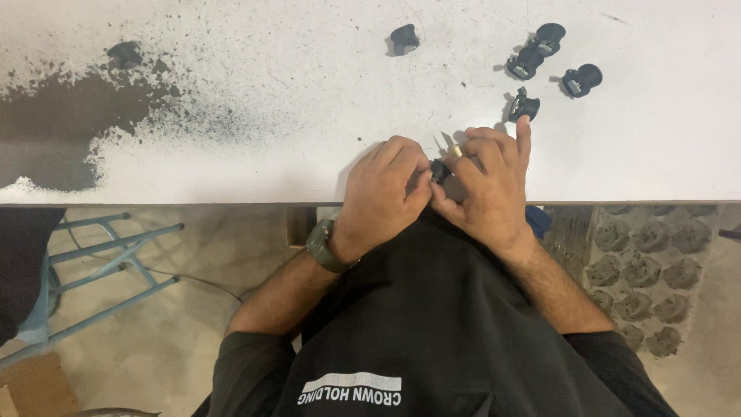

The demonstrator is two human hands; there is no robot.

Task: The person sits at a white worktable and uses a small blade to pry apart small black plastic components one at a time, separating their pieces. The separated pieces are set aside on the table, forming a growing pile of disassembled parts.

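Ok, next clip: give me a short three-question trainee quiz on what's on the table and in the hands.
1. True or false: both hands pinch one small black part between them at the near edge of the white table.
2. How many loose black parts lie on the table beyond the right hand? A) two B) five C) nine
3. Which wrist bears the dark green watch?

Key:
1. True.
2. B: one alone, a touching pair, one at far right, and one just past the fingertips.
3. The left hand side.
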